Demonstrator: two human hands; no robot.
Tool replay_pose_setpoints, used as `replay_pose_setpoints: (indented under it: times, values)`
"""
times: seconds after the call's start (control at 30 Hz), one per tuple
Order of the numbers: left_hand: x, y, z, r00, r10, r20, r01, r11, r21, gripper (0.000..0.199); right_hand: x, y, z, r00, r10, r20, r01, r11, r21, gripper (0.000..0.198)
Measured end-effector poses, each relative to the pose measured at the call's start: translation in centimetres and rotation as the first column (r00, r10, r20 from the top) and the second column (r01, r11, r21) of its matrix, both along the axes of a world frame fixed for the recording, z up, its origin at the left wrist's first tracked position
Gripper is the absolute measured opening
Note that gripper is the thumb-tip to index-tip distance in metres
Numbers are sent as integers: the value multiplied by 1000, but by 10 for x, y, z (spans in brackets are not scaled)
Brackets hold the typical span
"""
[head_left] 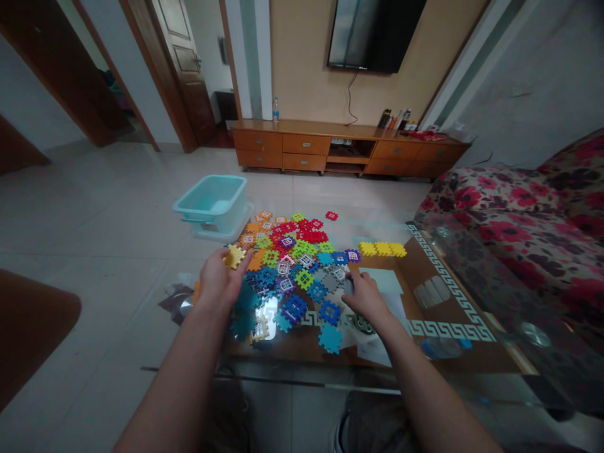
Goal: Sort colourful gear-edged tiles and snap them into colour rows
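My left hand [219, 277] is closed on a pale yellow interlocking plastic tile [234, 256], held above the left side of a pile of similar tiles. My right hand [365, 294] is at the pile's right side, thumb and index finger apart, close to several grey tiles [330, 280]; whether it touches one I cannot tell. Blue window-frame tiles [329, 312], red tiles [312, 236] and lime green tiles [304, 279] lie mixed between the hands. Beyond my right hand lies a row of joined bright yellow tiles [382, 249]. A light blue tile [330, 338] lies near the table's front.
A turquoise plastic tub [212, 201] stands at the far left corner of the glass table [453, 371]. Sheets of paper [382, 281] and a plastic bottle [443, 348] show on the right, apparently beneath the glass. A floral sofa [509, 207] stands to the right, a wooden TV cabinet [306, 145] behind.
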State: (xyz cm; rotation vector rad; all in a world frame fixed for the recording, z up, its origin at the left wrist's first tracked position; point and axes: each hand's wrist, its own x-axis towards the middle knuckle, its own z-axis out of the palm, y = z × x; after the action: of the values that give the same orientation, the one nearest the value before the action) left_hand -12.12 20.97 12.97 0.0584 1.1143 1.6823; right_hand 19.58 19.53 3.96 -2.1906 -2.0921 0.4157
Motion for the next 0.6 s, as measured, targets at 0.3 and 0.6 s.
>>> replay_pose_setpoints:
  times: [0.3,0.6]
  values:
    - [-12,-2,2,999,22,-36,-22,1000,12,28,-5,-5,3,999,-18,38,19,999,-26,50]
    - [-7,-5,5,997,-64,-34,64,998,11,21,-4,-4,1,999,-8,38,9,999,-39,54]
